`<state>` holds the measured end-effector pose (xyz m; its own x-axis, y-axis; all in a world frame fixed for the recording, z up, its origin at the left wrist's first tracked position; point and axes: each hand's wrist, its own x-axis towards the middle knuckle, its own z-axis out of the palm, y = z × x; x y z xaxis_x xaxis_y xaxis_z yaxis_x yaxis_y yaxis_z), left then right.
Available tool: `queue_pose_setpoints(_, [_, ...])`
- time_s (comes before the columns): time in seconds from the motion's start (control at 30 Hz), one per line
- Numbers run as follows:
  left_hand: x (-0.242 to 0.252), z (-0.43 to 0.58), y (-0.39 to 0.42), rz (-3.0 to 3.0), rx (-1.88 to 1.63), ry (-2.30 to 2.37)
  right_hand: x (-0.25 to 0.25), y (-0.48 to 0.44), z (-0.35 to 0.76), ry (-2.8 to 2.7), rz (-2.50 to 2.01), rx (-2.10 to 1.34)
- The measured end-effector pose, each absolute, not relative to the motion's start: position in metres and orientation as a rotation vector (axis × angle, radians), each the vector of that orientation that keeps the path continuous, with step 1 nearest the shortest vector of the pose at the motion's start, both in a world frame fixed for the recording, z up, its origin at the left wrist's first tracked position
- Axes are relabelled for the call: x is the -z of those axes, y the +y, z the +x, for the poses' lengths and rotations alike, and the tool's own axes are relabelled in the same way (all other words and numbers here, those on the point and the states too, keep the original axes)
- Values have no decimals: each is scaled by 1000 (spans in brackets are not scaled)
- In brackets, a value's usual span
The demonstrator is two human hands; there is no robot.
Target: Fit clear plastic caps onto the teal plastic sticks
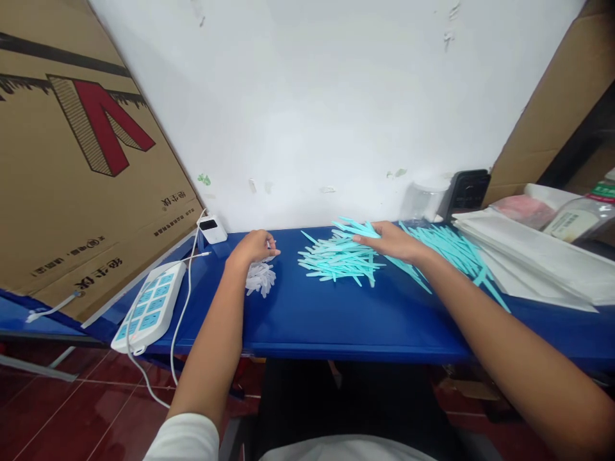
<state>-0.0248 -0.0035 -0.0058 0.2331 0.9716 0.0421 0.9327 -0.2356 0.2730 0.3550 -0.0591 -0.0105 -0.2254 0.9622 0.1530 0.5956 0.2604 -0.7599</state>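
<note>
My left hand (257, 248) is closed in a pinch above a small pile of translucent whitish pieces (260, 279). What its fingertips hold, if anything, is too small to name. At the far side of a heap of thin turquoise sticks (339, 259), my right hand (391, 242) grips several similar sticks (354, 226), its thumb lying across them. Its other fingers are mostly hidden behind the sticks. More turquoise sticks (454, 251) lie spread out to the right of this hand, partly behind the forearm.
A blue table (307, 320) runs along a white wall. On the left are a power strip (152, 307), cables, a small white device (212, 229) and a big cardboard box (96, 192). White sheets (523, 262), a clear jar (425, 198), a black phone-like device (467, 192) and a bottle (583, 214) stand right.
</note>
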Motion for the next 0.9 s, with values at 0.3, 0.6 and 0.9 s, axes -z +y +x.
queue_pose_setpoints(0.3, [18,-35,8,2169,-192,1935,10,-63,348,-1888,-1366,-819])
queue_pose_setpoints(0.6, [28,-28,13,2185,-118,1850,8,-64,345,-1846,-1373,-818])
queue_pose_setpoints(0.9, [27,-19,9,2147,-556,1485,9,-65,345,-1852,-1331,-905])
